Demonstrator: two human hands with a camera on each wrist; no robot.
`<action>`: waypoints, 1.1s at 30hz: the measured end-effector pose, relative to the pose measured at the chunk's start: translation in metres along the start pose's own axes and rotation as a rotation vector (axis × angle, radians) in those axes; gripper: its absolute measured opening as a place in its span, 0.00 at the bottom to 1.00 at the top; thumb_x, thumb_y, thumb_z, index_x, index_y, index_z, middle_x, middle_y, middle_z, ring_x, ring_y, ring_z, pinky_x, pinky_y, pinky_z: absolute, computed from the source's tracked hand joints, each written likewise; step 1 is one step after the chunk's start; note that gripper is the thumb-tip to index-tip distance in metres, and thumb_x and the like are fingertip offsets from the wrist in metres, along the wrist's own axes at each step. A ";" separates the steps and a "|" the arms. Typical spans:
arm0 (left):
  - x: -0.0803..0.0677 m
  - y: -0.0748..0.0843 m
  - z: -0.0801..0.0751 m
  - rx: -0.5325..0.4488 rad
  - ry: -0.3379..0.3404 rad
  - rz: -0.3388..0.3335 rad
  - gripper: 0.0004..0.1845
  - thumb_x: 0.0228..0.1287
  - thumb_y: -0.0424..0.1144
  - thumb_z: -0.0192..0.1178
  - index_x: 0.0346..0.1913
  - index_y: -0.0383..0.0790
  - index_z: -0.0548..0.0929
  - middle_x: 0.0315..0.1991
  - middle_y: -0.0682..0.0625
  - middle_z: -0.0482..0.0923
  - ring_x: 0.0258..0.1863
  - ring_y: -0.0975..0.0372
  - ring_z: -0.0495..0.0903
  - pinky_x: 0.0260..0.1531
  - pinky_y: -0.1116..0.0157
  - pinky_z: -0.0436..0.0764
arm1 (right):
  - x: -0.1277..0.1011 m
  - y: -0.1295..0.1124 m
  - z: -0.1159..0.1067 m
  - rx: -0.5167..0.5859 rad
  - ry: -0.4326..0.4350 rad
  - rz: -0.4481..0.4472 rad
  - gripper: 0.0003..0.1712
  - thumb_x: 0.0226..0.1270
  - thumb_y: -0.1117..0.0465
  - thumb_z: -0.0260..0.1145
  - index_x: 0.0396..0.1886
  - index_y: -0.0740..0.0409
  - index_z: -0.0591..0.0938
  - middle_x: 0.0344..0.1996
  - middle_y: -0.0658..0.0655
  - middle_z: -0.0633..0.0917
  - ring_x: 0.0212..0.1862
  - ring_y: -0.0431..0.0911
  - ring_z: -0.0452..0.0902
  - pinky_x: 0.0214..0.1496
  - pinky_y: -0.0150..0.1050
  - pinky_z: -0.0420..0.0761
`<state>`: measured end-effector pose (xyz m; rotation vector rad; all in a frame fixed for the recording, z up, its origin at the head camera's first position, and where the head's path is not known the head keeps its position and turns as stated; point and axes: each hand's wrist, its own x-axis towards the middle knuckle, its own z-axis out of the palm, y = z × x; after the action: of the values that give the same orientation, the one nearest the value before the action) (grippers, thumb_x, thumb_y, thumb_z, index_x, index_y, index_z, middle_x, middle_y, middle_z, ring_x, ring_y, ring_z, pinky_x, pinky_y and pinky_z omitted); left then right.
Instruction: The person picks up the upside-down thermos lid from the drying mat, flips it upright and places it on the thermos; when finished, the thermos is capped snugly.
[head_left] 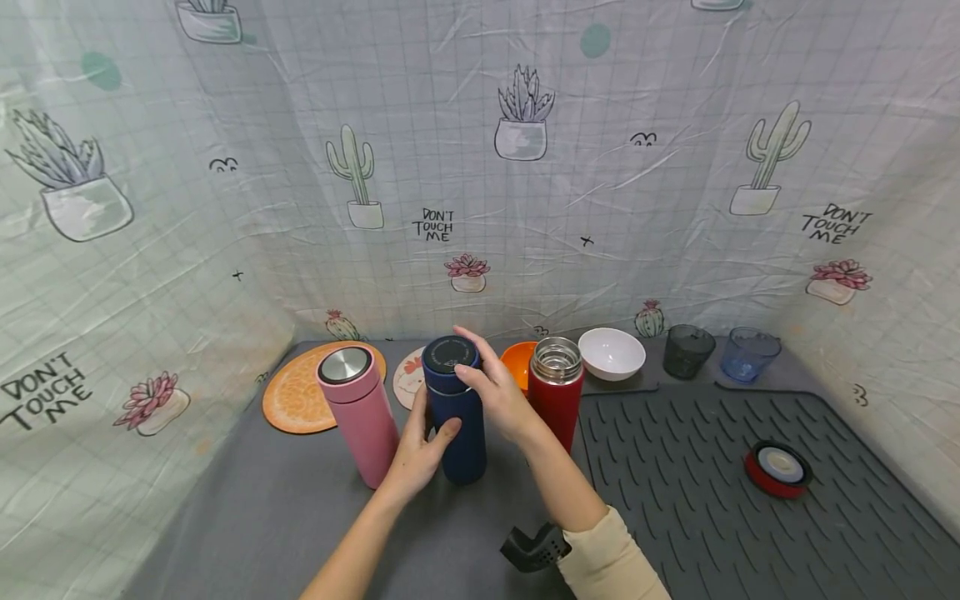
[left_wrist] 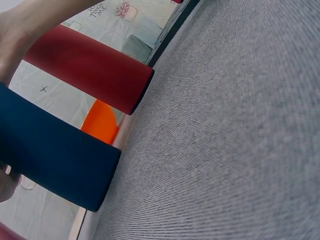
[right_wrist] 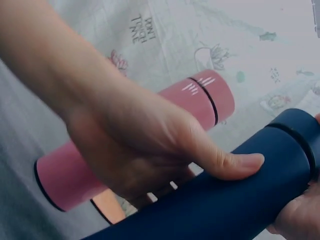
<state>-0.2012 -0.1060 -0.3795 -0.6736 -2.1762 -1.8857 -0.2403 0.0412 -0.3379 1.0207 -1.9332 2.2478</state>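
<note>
Bottle (head_left: 465, 446), navy, stands upright, long axis vertical, lid (head_left: 448, 353) upward, left hand (head_left: 417, 457) gripping it, right hand (head_left: 501, 398) gripping the lid.

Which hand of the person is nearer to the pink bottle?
The left hand: it holds the blue bottle, close beside the pink bottle. The right hand is at the blue bottle's lid, farther away.

We count pink flask (head_left: 364, 425), navy flask (head_left: 468, 425), red flask (head_left: 558, 411): 3 flasks | white bowl (head_left: 611, 354), orange bowl (head_left: 517, 364): 2 bowls | grey tumbler (head_left: 686, 353), blue tumbler (head_left: 748, 358): 2 tumblers | fruit-print round mat (head_left: 300, 396), pale round mat (head_left: 408, 377): 2 round mats | ridged mat (head_left: 678, 483): 1 | loose lid (head_left: 780, 470): 1 | cream sleeve (head_left: 611, 557): 1 | left hand (head_left: 417, 457), right hand (head_left: 501, 392): 2 hands
</note>
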 end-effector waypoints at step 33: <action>0.000 0.001 0.000 0.039 0.002 0.014 0.35 0.63 0.25 0.52 0.70 0.35 0.48 0.62 0.34 0.61 0.60 0.47 0.64 0.57 0.49 0.63 | -0.001 0.001 0.004 0.030 0.034 -0.013 0.32 0.63 0.62 0.56 0.66 0.62 0.57 0.55 0.67 0.69 0.54 0.54 0.69 0.58 0.47 0.69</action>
<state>-0.2004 -0.1059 -0.3791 -0.6774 -2.1948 -1.8312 -0.2385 0.0379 -0.3389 0.9881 -1.8796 2.2790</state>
